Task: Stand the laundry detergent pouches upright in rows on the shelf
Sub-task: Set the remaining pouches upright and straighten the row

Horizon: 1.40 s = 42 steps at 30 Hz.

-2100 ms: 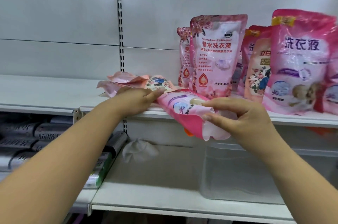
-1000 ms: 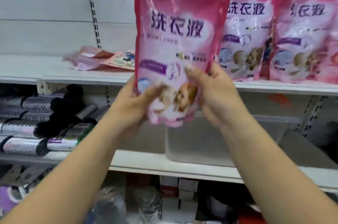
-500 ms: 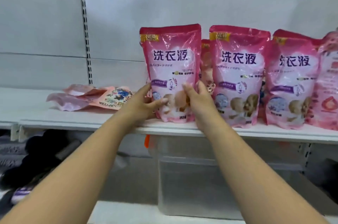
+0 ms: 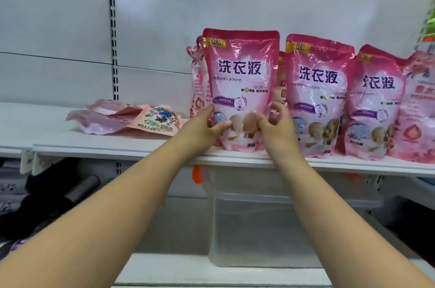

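A pink detergent pouch (image 4: 240, 75) stands upright at the front of the white shelf (image 4: 117, 148). My left hand (image 4: 202, 127) grips its lower left corner and my right hand (image 4: 275, 127) grips its lower right, thumbs pressed on the front. To its right stand two matching pink pouches (image 4: 317, 90) (image 4: 374, 99) in a row, with a paler pink pouch (image 4: 419, 104) at the far right. Other pouches (image 4: 197, 80) stand behind, mostly hidden. Two or three pouches lie flat (image 4: 131, 118) on the shelf to the left.
A clear plastic bin (image 4: 259, 229) sits on the lower shelf under the pouches. Dark rolled packs (image 4: 47, 203) fill the lower left shelf. A slotted upright (image 4: 114, 28) runs up the white back panel. Green foliage shows at the top right.
The pouch went from lying on the shelf edge, to being lifted in front of me, to standing on the shelf left of the row. Both hands stayed on its lower part.
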{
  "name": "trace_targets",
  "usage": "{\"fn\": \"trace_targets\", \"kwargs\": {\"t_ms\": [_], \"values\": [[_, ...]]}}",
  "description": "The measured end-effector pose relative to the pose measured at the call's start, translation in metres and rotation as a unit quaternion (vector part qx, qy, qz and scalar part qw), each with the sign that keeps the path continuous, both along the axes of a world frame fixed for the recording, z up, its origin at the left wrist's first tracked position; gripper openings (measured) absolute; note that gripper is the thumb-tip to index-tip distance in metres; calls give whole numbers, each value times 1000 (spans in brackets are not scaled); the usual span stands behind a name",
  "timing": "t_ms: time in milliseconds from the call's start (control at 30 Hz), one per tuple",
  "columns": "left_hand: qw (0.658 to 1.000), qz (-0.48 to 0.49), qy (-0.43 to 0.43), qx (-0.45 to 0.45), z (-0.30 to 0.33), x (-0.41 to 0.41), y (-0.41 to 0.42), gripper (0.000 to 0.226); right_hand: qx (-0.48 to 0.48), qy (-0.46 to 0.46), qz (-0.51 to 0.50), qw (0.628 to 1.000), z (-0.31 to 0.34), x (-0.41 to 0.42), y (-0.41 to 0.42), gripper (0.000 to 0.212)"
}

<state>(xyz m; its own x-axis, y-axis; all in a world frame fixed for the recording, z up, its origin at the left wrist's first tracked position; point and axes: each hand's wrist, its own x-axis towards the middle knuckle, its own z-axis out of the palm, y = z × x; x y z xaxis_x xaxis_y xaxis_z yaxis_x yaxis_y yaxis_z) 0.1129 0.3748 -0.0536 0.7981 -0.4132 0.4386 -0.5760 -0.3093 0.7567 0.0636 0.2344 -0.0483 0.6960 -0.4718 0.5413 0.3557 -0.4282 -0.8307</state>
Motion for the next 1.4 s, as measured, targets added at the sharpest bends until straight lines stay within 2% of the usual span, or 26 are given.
{"fn": "trace_targets", "kwargs": {"t_ms": [67, 167, 267, 333, 433, 533, 633, 767, 833, 900, 1000, 1033, 1100, 1167, 1233, 1333, 1400], "values": [[992, 20, -68, 102, 9, -4, 22, 41, -38, -39, -62, 997, 1, -10, 11, 49], [967, 79, -167, 174, 23, 6, 76, 43, -126, -96, -165, 973, 7, -17, 43, 52], [943, 120, -200, 238, 36, 32, 131, 44, -183, -119, -128, 968, 18, -7, 89, 42], [926, 132, -205, 287, 38, 56, 158, 49, -242, -77, -61, 965, 23, 10, 117, 35], [918, 126, -168, 336, 28, 86, 183, 61, -327, 83, 26, 941, 19, 43, 139, 38], [923, 99, -175, 328, 12, 99, 197, 72, -363, 243, 50, 898, 9, 70, 143, 48], [926, 94, -202, 305, 9, 105, 199, 73, -368, 296, 69, 879, 11, 79, 145, 50], [933, 90, -194, 288, 8, 112, 200, 87, -403, 314, 84, 856, 16, 85, 147, 56], [932, 97, -194, 290, 6, 114, 200, 83, -452, 297, 67, 839, 15, 86, 147, 52], [934, 102, -182, 289, 5, 116, 199, 75, -455, 246, 62, 853, 16, 88, 147, 34], [943, 73, -164, 281, 2, 121, 202, 82, -472, 191, -1, 861, 29, 92, 151, 43], [952, 61, -153, 257, 4, 121, 202, 81, -466, 170, -22, 868, 36, 94, 152, 43], [968, 57, -138, 202, 8, 118, 201, 85, -393, 134, -24, 910, 54, 97, 153, 46], [957, 70, -184, 211, 13, 109, 195, 102, -267, 108, 18, 957, 73, 95, 155, 45], [959, 21, -205, 193, 20, 93, 182, 108, -124, 78, 77, 986, 88, 93, 157, 33], [984, -114, -119, 74, 27, 76, 160, 91, 65, 53, 194, 977, 94, 89, 166, 27], [991, -118, -43, -54, 30, 72, 151, 56, 54, 86, 221, 970, 90, 89, 162, 38]]}}
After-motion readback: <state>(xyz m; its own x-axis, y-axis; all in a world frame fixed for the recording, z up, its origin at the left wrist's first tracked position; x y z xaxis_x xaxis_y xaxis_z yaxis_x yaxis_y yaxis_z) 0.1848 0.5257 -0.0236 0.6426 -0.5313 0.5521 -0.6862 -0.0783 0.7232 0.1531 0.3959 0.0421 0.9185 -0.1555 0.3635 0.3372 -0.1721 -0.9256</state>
